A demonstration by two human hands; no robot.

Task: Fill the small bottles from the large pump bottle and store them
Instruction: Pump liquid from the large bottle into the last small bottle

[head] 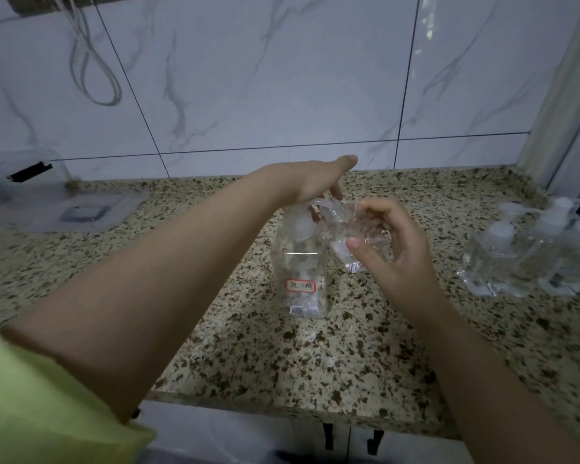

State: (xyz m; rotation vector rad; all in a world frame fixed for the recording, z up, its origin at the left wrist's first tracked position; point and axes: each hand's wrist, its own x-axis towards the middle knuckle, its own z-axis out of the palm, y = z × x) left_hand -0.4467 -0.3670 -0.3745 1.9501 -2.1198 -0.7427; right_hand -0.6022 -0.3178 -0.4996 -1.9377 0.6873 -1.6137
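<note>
my left hand [310, 182] presses the pump bottle [300, 262] at frame centre, fingers straight; my right hand [387, 242] grips a tilted small bottle [355, 239] at its spout; a misaligned mouth could spill liquid onto the counter [315, 363]

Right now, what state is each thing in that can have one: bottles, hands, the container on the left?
large pump bottle: upright on the counter, partly filled, red-bordered label facing the camera.
small bottle: uncapped, tilted, mouth at the pump spout.
left hand: pressing on the pump head.
right hand: gripping the small bottle.
other small bottles: upright, capped, grouped at right.
clear container: lid off, lying beside it.
</note>
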